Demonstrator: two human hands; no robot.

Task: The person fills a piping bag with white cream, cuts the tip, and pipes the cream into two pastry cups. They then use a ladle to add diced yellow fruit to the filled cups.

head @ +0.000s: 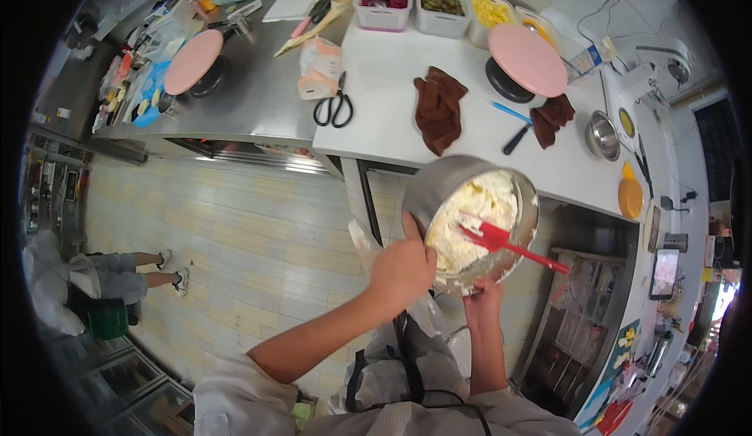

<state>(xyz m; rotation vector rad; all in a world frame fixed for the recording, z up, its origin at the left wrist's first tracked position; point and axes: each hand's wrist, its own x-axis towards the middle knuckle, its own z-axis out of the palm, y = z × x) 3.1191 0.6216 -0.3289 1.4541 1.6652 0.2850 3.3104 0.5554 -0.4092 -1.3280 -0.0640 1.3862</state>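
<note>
A metal mixing bowl is tilted toward me, held in front of the worktop's edge. Inside it is pale whipped cream with yellowish streaks. A red spatula rests in the cream, its handle jutting past the rim on the right; no hand is on it. My left hand grips the bowl's near left side. Beneath the rim, my right hand supports the bowl, its fingers partly hidden. Clear plastic film or a bag hangs by my left hand; whether that hand holds it, I cannot tell.
On the white worktop lie brown cloths, black scissors, a pink turntable, a palette knife and a steel bowl. Tubs of toppings stand behind. Another person's legs show far left.
</note>
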